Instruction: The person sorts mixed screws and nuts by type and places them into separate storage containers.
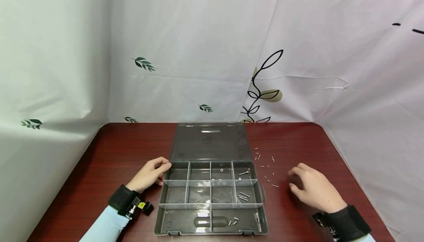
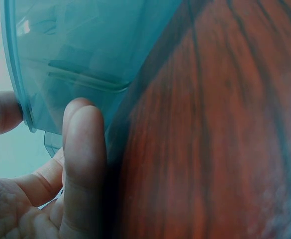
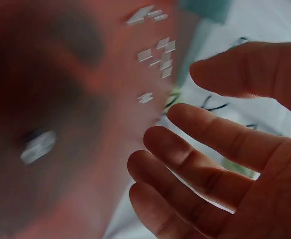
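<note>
A grey see-through compartment box lies on the table with its lid folded back. My left hand grips its left side near the back corner; in the left wrist view the thumb is at the rim and the fingers lie along the outer wall. Screws lie in the right-hand compartments, with small nuts in the ones beside them. To the right of the box, several small screws are scattered on the wood. My right hand hovers right of them, fingers loosely spread and holding nothing.
The dark red wooden table is enclosed by white patterned cloth at the back and sides. In the right wrist view, a blurred bright small piece lies on the table apart from the other screws.
</note>
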### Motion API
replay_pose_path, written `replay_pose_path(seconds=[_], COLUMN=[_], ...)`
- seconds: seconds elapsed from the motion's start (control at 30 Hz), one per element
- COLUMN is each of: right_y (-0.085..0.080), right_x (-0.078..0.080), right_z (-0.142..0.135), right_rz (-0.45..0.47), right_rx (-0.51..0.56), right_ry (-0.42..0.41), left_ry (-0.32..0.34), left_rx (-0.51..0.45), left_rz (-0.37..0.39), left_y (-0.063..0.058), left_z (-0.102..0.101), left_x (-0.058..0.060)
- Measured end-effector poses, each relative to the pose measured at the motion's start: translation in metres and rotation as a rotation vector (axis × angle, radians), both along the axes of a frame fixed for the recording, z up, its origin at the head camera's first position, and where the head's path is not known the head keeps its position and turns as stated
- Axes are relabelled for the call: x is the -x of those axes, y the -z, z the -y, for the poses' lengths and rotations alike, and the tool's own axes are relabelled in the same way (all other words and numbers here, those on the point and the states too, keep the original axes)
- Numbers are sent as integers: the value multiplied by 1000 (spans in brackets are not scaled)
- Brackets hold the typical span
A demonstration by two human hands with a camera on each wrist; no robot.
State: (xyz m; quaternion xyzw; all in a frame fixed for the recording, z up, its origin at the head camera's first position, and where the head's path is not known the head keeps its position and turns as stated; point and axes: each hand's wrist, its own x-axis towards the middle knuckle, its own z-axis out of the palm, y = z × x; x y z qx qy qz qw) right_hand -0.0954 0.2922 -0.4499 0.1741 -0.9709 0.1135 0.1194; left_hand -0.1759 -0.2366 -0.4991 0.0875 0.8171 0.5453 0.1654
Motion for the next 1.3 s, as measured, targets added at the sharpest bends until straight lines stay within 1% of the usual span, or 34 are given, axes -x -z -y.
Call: replay_pose_path(seconds=[0.1,0.17,0.27,0.43,0.63,0.8,0.87,0.97,1.03,1.1,1.23,1.3], right_y=[7,11,16,22,23,23,23,24,23,21,9,1], right_x=[-9,-13,-18,-24,-25,-23,-21,-18,-16,-11,3,11], right_z=[-16,-22,-29,-33,-32,-27,-24,-17,-11,-3,19,34], right_rz=[91,124,136,147,156,196,220,232,200,126,-33,-87], right_rx=[-16,-16,-17,-11,-4,1,14,36,60,83,130,154], right_ry=[42,63,82,109,117,144,155,163,146,118,9,-52], left_ry=[0,-4,-1,3,15,24,23,18,16,14,12,10], left_rx=[5,9,12,5,-9,-13,-12,-11,-12,-11,-8,-4], left_rz=[-6,-10,-16,-6,-5,-7,-8,-8,-7,-7,-10,-13], left_y=[0,0,-1,-4,-6,-10,-10,-10,-11,-11,-10,-9], left_z=[1,1,1,-1,-3,-4,-4,-4,-4,-4,-3,-2], left_x=[0,0,0,0,0,-1,-1,-1,-1,-2,-3,-3])
